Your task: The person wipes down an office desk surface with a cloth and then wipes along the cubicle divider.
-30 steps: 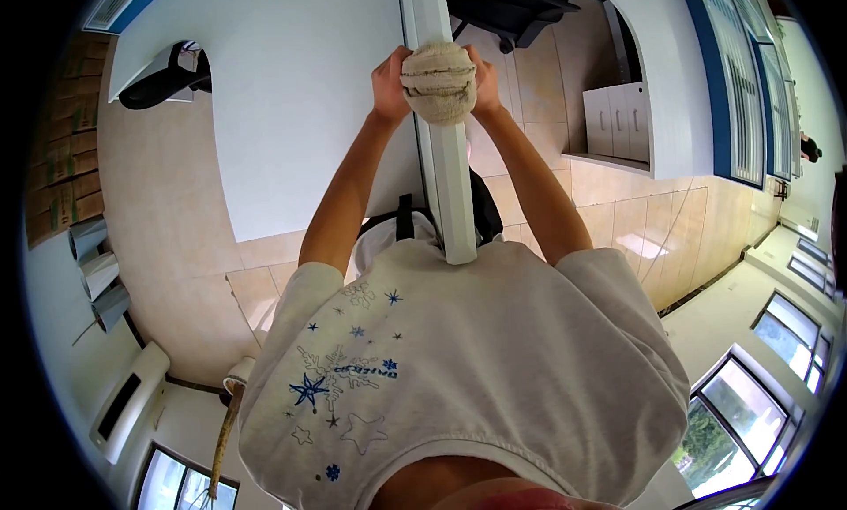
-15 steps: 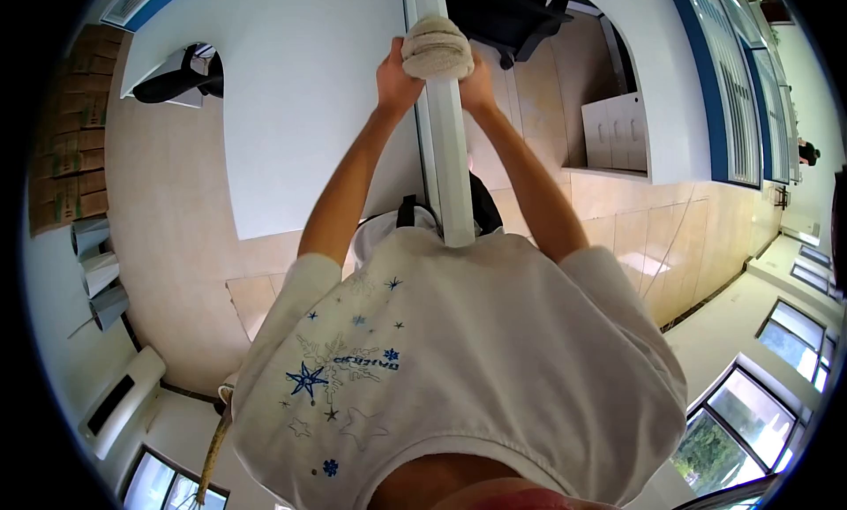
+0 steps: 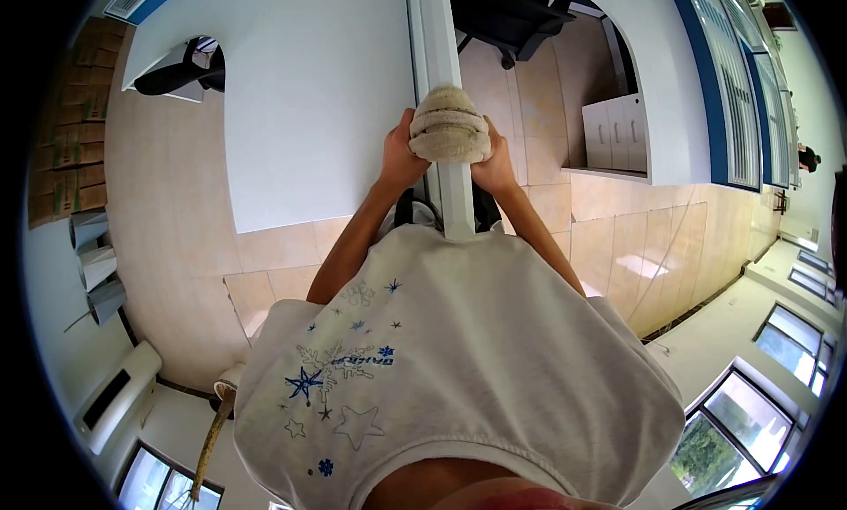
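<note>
A beige folded cloth [image 3: 450, 129] rests on the narrow white top of a partition [image 3: 456, 201] that runs away from my chest. My left hand [image 3: 404, 153] grips the cloth's left side, its fingers partly hidden behind the fabric. On the opposite side my right hand [image 3: 496, 160] holds the cloth's right edge. Both arms reach forward, one on either side of the partition.
A white desk [image 3: 318, 113] lies left of the partition. Beyond the right side are a black chair [image 3: 507, 20] and a white cabinet [image 3: 615, 132]. Stacked cardboard boxes [image 3: 79, 131] stand at the far left. A person [image 3: 808, 158] is far off at the right.
Over the last half second, both hands and the cloth have come back along the partition top toward my chest. Before that, they had moved a little farther away.
</note>
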Available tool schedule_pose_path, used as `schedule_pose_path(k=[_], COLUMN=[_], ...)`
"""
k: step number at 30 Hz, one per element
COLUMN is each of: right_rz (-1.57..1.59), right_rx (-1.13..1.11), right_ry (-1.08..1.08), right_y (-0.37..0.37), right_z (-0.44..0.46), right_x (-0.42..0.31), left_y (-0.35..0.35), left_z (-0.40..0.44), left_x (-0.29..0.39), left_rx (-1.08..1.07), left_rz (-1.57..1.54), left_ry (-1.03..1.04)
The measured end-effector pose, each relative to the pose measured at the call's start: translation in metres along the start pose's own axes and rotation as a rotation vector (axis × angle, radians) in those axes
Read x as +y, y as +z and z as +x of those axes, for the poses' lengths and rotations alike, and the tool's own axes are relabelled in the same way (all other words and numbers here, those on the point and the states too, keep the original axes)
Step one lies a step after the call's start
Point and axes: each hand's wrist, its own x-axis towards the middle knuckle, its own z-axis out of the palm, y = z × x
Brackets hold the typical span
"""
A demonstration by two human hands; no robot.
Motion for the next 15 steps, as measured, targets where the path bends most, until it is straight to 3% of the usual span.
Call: schedule_pose_path(k=[4, 7, 10, 13, 15], right_rz=[-0.091, 0.144, 0.095, -0.096, -0.131], right_rx=[0.012, 0.084, 0.112, -0.021, -0.035], right_ry=[-0.104, 0.019, -0.170, -0.419, -0.465], right_y=[0.005, 0.030, 0.031, 0.010, 0.009], right_z=[0.014, 0.037, 0.056, 0.074, 0.098], right_x=[0.023, 0.065, 0.080, 0.083, 0.085], left_y=[0.003, 0.012, 0.005, -0.001, -0.010], left_z=[0.012, 0.030, 0.047, 0.071, 0.087], left_x=[-0.015, -0.043, -0.061, -0.057, -0.058], left_rx=[0.063, 0.108, 0.052, 0.046, 0.028], left_rz=[0.072, 0.049, 0.141, 0.148, 0.243], left_ry=[0.125, 0.292, 0.444, 0.656, 0.620])
